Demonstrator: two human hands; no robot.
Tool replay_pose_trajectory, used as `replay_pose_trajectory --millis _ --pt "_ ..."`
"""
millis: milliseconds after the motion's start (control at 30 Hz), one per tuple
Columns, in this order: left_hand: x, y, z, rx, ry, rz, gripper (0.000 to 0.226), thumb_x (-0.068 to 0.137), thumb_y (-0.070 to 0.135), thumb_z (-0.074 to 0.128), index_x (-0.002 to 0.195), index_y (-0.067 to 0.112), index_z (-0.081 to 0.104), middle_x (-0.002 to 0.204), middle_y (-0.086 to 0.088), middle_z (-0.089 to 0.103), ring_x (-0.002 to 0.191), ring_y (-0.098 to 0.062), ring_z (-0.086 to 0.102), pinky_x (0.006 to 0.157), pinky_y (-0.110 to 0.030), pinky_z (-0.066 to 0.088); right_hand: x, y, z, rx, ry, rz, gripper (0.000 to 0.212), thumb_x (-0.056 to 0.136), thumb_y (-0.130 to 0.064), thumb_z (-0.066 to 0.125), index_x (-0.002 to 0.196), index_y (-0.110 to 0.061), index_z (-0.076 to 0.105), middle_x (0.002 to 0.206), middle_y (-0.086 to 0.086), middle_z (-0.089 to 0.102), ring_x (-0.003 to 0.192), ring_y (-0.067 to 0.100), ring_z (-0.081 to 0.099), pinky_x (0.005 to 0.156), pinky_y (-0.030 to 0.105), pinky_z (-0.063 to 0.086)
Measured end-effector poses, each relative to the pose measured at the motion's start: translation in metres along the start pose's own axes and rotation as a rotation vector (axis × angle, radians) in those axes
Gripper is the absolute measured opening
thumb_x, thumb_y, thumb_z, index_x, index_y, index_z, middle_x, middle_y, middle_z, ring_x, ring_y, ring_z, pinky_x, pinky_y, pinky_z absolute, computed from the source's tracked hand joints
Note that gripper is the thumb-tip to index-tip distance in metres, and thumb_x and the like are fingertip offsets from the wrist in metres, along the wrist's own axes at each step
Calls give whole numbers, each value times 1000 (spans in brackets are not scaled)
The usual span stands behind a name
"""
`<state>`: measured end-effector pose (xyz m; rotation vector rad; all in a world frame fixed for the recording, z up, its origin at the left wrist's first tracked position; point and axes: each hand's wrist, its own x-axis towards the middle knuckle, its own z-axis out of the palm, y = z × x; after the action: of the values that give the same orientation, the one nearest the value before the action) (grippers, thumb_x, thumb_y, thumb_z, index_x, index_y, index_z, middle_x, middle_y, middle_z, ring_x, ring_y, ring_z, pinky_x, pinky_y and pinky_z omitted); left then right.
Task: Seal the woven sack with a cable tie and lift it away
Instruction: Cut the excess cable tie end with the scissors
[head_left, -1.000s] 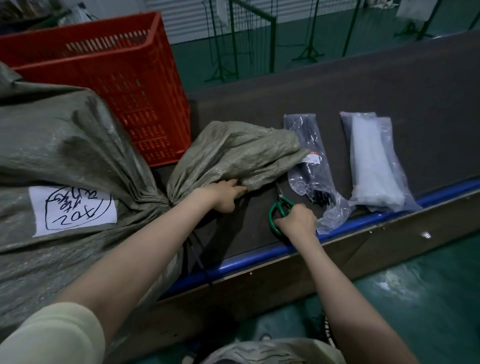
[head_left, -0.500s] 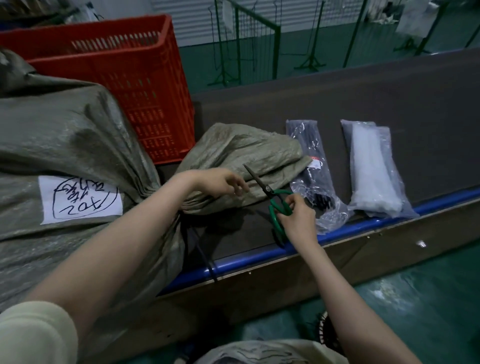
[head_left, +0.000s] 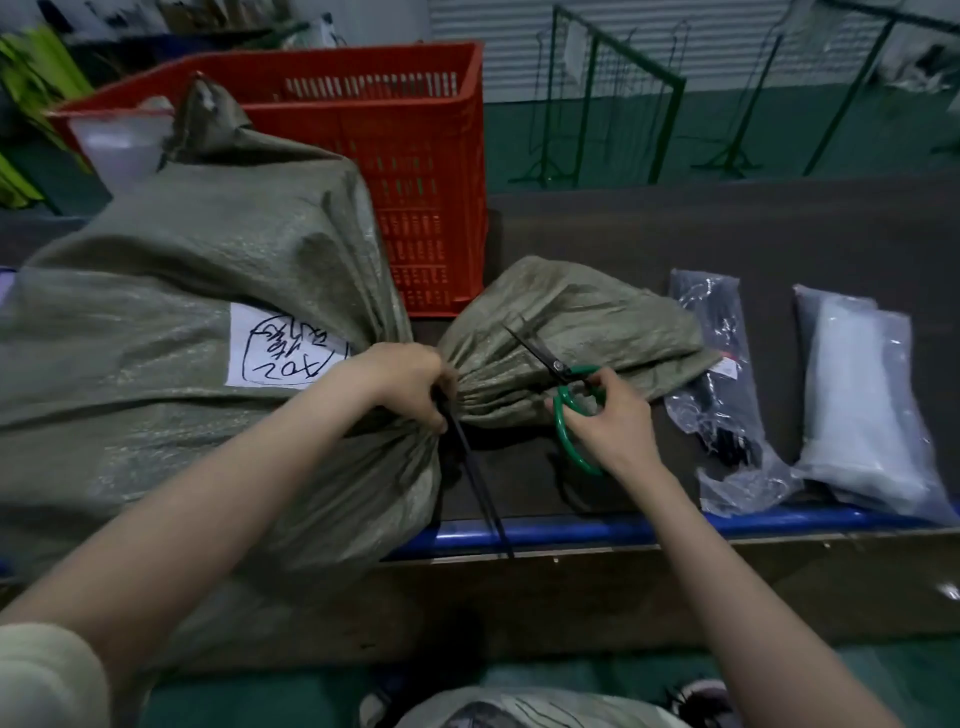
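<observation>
Woven grey-green plastic sack (head_left: 171, 395) lies bulging on the dark worktable (head_left: 727, 234), filling everything from nine o'clock round to the centre, its neck cinched and the loose mouth fanned out toward two o'clock. Half a second back the left hand (head_left: 410, 387) was resting open on that fanned flap; now it has slid to the choke point and is clenched around the gathered neck, fingers wrapped tight over it. From under that fist the long black cable tie tail (head_left: 480, 488) runs toward six o'clock, past the blue table edge (head_left: 571, 530).

The right hand (head_left: 613, 421) has raised the green-handled steel scissors (head_left: 558, 382), which a second ago were only being picked off the table. Fingers are threaded through the loops, the blades point to eleven o'clock over the flap and look nearly closed, though they are thin and I wouldn't swear to it.

To me this means the tie is already cinched and the spare tail is about to be trimmed; lifting comes after. At three o'clock lie a clear bag of black cable ties (head_left: 722, 395) and a clear bag of white cable ties (head_left: 862, 405); a red slotted plastic crate (head_left: 415, 171) stands at twelve.
</observation>
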<state>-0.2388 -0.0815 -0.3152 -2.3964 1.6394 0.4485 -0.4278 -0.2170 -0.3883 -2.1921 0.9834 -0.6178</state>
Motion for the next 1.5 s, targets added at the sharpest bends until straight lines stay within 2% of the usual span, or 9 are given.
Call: replay_pose_trajectory --millis 100,267,733,933,1000,1133,1267,1367,1500 --pt "2 -6 1 -22 200 -45 27 80 36 61 105 25 67 112 -3 68 106 -25 62 84 -33 51 8 -5 2 -32 -24 -26 52 72 -44 72 107 -7 63 104 14 66 100 28 61 86 35 46" --pt "-4 -18 -14 -361 367 -181 27 80 36 66 97 16 73 99 -8 73 97 -24 65 84 -33 52 16 -16 1 -119 -78 -123 47 71 -44 73 97 -7 68 89 5 63 89 22 59 76 29 42" --pt "-6 -22 -24 -483 343 -174 25 78 31 71 93 11 74 94 -7 73 91 -18 65 82 -32 52 47 -50 9 -354 -365 -441 54 72 -50 67 113 -13 64 114 9 67 108 25 60 89 31 48" --pt "-5 -18 -23 -483 344 -169 23 76 26 72 93 9 74 95 -9 73 94 -20 64 85 -31 52 52 -54 5 -279 -478 -422 47 70 -49 73 100 -13 69 87 -5 63 83 8 56 68 17 33" --pt "-5 -15 -23 -471 349 -157 23 77 23 72 94 7 73 93 -8 71 92 -20 62 80 -29 49 55 -55 6 -319 -507 -420 52 66 -59 70 98 -17 68 85 -5 63 85 15 62 68 21 35" --pt "-5 -11 -25 -466 351 -142 21 79 19 70 94 5 72 86 -4 63 89 -16 57 74 -23 39 61 -61 6 -523 -468 -494 59 66 -71 60 94 -19 64 97 4 70 97 26 62 69 27 36" --pt "-3 -11 -25 -488 350 -146 18 78 19 71 91 6 72 96 -9 70 95 -20 62 78 -25 45 58 -70 -1 -636 -464 -542 51 70 -73 55 70 -22 50 80 5 63 92 30 62 66 29 33" --pt "-1 -13 -25 -476 360 -169 18 78 20 71 91 7 71 98 -10 70 94 -20 61 77 -26 44 57 -73 1 -675 -417 -579 52 70 -73 53 61 -23 43 87 12 71 90 32 64 66 28 33" --pt "2 -16 -23 -496 373 -191 17 78 18 71 92 8 72 101 -12 70 98 -24 63 84 -29 49 57 -70 7 -717 -374 -613 67 72 -75 48 76 -10 65 91 16 72 91 33 65 67 30 36"
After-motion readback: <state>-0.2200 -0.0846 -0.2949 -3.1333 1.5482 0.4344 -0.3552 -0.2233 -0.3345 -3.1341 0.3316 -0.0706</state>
